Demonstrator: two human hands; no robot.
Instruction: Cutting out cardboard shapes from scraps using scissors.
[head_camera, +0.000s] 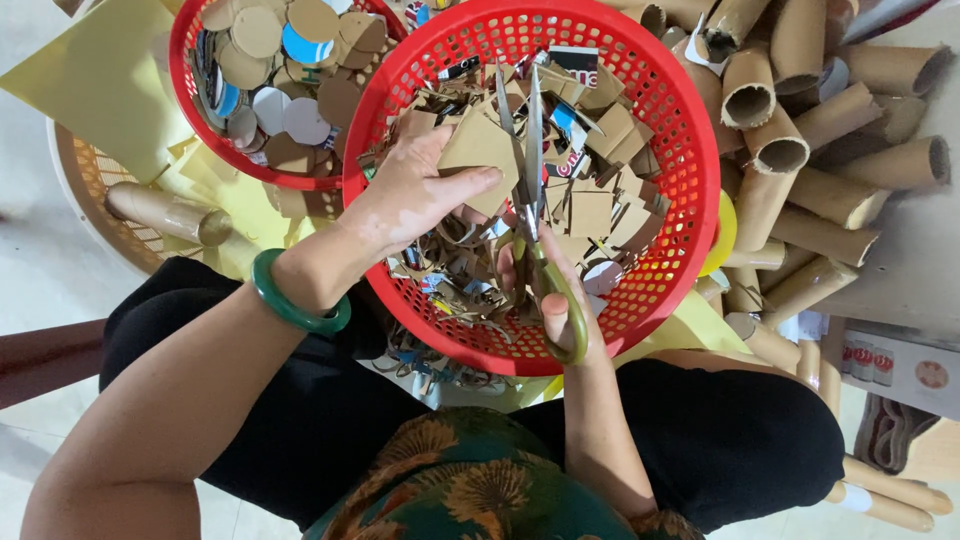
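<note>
- Left hand (420, 195) gripped a brown card piece (482, 152) between thumb and fingers, over the middle of the red basket (690, 170).
- Green bangle (296, 296) sat on the left wrist, at 7 o'clock from the hand.
- Right hand (560, 290) was closed on the scissors (535, 190), fingers through the yellow-green handle loops; the hand lay over the basket's 6 o'clock rim.
- Scissor blades pointed to 12 o'clock, slightly parted, touching the right edge of the card piece.
- Basket rested on the lap, filled with card scraps (600, 200), mostly brown, some with printed colour.
- Second basket (190, 90), also red, stood at 10 o'clock from the first, touching or overlapping its rim; it held round card discs (300, 120), brown, white and blue.
- Yellow sheet (100, 80) lay at 9 o'clock of the second basket, partly under it.
- Heap of card tubes (800, 150) lay at 3 o'clock of the main basket, open ends facing several ways.
- One tube (165, 212) lay apart at 8 o'clock of the second basket, on a pale woven tray (85, 185).
- More tubes (890, 495) lay on the floor at 4 o'clock, beyond the right knee.
</note>
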